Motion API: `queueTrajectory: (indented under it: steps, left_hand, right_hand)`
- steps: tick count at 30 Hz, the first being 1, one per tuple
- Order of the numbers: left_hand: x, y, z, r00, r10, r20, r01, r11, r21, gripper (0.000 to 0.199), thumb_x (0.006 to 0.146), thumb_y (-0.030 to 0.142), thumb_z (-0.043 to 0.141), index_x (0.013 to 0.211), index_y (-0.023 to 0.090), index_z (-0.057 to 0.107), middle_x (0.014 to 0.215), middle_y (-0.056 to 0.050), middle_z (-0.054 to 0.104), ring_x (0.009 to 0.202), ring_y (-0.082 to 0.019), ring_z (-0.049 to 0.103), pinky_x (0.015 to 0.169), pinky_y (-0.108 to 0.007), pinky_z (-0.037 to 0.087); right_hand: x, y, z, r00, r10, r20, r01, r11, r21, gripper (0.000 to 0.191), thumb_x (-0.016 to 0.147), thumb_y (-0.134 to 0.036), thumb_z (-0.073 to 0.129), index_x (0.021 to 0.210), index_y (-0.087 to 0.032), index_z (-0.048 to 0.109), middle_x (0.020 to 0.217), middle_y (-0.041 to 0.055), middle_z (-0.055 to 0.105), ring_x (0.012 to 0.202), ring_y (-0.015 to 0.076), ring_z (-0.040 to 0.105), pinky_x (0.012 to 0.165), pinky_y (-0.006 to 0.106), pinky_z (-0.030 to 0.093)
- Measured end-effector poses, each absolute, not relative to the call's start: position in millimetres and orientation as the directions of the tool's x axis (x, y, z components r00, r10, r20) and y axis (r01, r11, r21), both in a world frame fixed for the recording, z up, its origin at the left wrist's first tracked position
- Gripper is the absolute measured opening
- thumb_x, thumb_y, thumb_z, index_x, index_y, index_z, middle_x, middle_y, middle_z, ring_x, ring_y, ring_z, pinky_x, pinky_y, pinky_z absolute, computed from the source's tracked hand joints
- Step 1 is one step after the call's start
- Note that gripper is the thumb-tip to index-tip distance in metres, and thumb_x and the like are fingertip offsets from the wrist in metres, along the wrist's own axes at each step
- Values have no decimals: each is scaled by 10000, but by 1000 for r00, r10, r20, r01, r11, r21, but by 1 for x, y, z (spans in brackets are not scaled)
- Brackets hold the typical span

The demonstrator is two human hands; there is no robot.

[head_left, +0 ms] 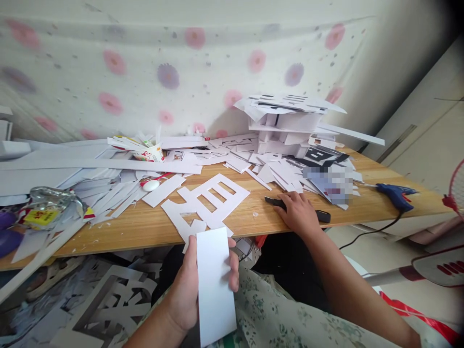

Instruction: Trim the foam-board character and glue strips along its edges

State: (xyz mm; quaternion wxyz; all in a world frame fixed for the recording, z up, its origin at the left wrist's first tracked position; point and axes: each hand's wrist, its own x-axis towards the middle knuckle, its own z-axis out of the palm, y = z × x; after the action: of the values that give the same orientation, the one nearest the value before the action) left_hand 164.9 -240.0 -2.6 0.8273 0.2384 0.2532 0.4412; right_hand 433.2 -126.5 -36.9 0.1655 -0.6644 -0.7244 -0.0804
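My left hand (184,285) grips a plain white rectangular foam board strip (216,287) upright over my lap, thumb on one long edge and fingers on the other. On the wooden table, my right hand (299,212) is closed over a black utility knife (322,216); its blade end points left and its handle end sticks out to the right. Between the hands, near the table edge, lies a white foam board cut-out (226,193) shaped like a Chinese character with rectangular openings. The board strip partly covers its lower end.
White board scraps (282,174) litter the table (250,212). A stack of white cut pieces (290,121) stands behind. A blue glue gun (395,195) with a cord lies at right, a paper cup (150,153) and silver snack bag (54,205) at left. A fan (440,266) stands at right.
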Motion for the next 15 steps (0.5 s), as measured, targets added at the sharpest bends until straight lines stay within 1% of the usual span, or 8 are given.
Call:
queueTrajectory:
  steps: [2, 3, 5, 6, 7, 10, 13, 15]
  left_hand:
    - [167, -238, -4, 487, 845, -222, -608, 511, 608, 713, 871, 716, 245, 995, 151, 662, 765, -70, 624, 585, -162, 573, 602, -287, 379]
    - [168, -238, -5, 494, 841, -221, -607, 516, 604, 718, 864, 723, 260, 983, 143, 667, 769, -74, 631, 575, -161, 577, 592, -281, 381]
    - [169, -238, -8, 509, 831, -222, -604, 529, 596, 726, 839, 745, 309, 976, 131, 673, 773, -74, 639, 563, -159, 588, 580, -273, 387]
    - [169, -238, -11, 515, 826, -229, -601, 538, 590, 724, 821, 756, 344, 966, 130, 677, 773, -71, 642, 560, -160, 596, 578, -270, 391]
    - [169, -239, -13, 519, 821, -237, -598, 547, 585, 722, 801, 767, 378, 943, 128, 682, 764, -68, 644, 560, -163, 603, 578, -267, 397]
    - [167, -240, -18, 522, 814, -254, -592, 560, 579, 718, 732, 795, 465, 832, 119, 686, 722, -67, 647, 555, -170, 616, 574, -263, 410]
    - [164, -243, -20, 515, 821, -247, -592, 549, 590, 707, 710, 794, 501, 798, 115, 682, 701, -72, 651, 537, -169, 615, 557, -259, 414]
    - [163, -246, -22, 510, 825, -243, -594, 542, 594, 706, 718, 795, 488, 803, 121, 680, 703, -72, 655, 535, -167, 617, 554, -254, 412]
  right_hand:
    - [421, -135, -30, -78, 872, 484, 947, 216, -238, 351, 877, -335, 589, 1174, -152, 622, 1166, 156, 602, 1091, 325, 521, 941, 482, 413]
    - [410, -141, -25, -114, 833, 541, 887, 330, -322, 352, 883, -344, 582, 1175, -152, 623, 1158, 153, 607, 1081, 308, 529, 948, 476, 419]
    - [385, -157, -11, -261, 760, 596, 621, 604, -499, 353, 898, -377, 573, 1177, -167, 622, 1110, 131, 628, 1037, 253, 565, 912, 414, 465]
    - [372, -164, -4, -384, 721, 577, 436, 693, -575, 358, 905, -373, 568, 1206, -183, 607, 1108, 116, 635, 1027, 228, 580, 897, 381, 483]
    - [359, -171, 1, -444, 673, 591, 283, 732, -620, 362, 900, -375, 580, 1208, -187, 607, 1100, 111, 641, 1030, 218, 586, 895, 368, 489]
    - [332, -184, 8, -486, 627, 608, 36, 710, -703, 304, 886, -327, 613, 1158, -193, 645, 986, 88, 674, 932, 186, 627, 828, 330, 513]
    - [321, -189, 1, -437, 695, 570, -49, 615, -787, 252, 873, -302, 633, 1095, -194, 681, 861, 56, 674, 794, 153, 648, 727, 288, 525]
    - [319, -194, -7, -421, 753, 505, -79, 524, -848, 237, 863, -329, 644, 1052, -195, 695, 844, 45, 667, 730, 139, 655, 684, 278, 529]
